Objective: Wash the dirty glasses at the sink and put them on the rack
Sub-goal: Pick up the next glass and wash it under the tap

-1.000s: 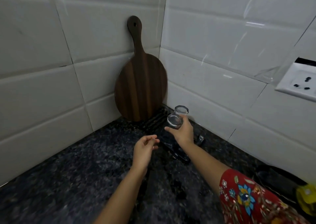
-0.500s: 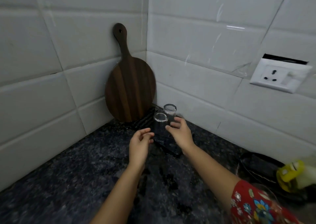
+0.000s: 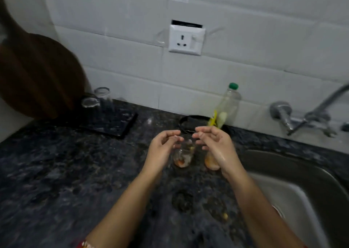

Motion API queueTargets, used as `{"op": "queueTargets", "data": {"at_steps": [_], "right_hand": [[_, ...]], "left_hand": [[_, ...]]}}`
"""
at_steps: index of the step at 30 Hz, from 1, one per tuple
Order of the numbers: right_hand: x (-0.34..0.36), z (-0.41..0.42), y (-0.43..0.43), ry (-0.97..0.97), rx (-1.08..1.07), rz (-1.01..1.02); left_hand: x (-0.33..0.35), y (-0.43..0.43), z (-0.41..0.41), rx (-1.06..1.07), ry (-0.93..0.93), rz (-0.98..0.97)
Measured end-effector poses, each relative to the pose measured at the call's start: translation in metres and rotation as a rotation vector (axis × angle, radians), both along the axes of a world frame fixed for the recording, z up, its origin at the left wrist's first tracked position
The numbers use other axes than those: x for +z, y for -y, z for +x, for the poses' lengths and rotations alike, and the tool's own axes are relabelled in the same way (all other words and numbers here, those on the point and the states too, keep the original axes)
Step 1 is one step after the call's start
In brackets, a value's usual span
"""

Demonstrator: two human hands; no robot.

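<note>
On worktop [image 3: 56,172] by sink [image 3: 302,191]: left hand [image 3: 162,149], right hand [image 3: 217,149] loosely curled, apparently empty. I'd wrap dirty glass [image 3: 184,156] mid-wall, lift upright.

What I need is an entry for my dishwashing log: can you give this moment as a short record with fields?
On rack: two clear glasses on the black rack, beside the cutting board
Unwashed: left dirty glass and right dirty glass, orange dregs inside, on the counter left of the sink
Left hand: loosely curled, holding nothing, by the left dirty glass
Right hand: loosely curled, holding nothing, partly hiding the right dirty glass
Tap: no water seen running
</note>
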State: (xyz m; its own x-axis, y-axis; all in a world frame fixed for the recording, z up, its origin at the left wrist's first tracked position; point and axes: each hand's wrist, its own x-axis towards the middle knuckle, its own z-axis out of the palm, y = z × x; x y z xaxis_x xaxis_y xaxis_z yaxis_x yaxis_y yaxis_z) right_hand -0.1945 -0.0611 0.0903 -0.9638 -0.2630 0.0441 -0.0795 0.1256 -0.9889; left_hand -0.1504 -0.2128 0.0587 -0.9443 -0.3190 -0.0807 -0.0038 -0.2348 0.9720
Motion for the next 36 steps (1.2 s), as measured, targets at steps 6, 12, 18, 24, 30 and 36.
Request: {"op": "queueTargets", "data": {"at_steps": [6, 12, 18, 24, 30, 36], "right_hand": [[-0.054, 0.006, -0.072, 0.058, -0.405, -0.223], [-0.109, -0.02, -0.082, 0.251, -0.342, -0.008], [-0.121, -0.044, -0.066, 0.075, -0.214, 0.119], [-0.127, -0.029, -0.089, 0.014, -0.252, 0.001], [-0.111, -0.017, -0.168, 0.067, -0.346, -0.099], [-0.095, -0.02, -0.272, 0.185, -0.344, -0.247]], "left_hand": [[-0.019, -0.059, 0.011, -0.138, 0.126, 0.03], [-0.025, -0.074, 0.02, -0.124, 0.185, -0.007], [-0.028, -0.08, 0.022, -0.091, 0.161, -0.017], [-0.037, -0.102, 0.019, -0.036, 0.132, 0.004], [-0.045, -0.165, 0.0, -0.037, 0.097, -0.071], [-0.035, -0.267, -0.053, -0.064, 0.044, -0.25]]}}
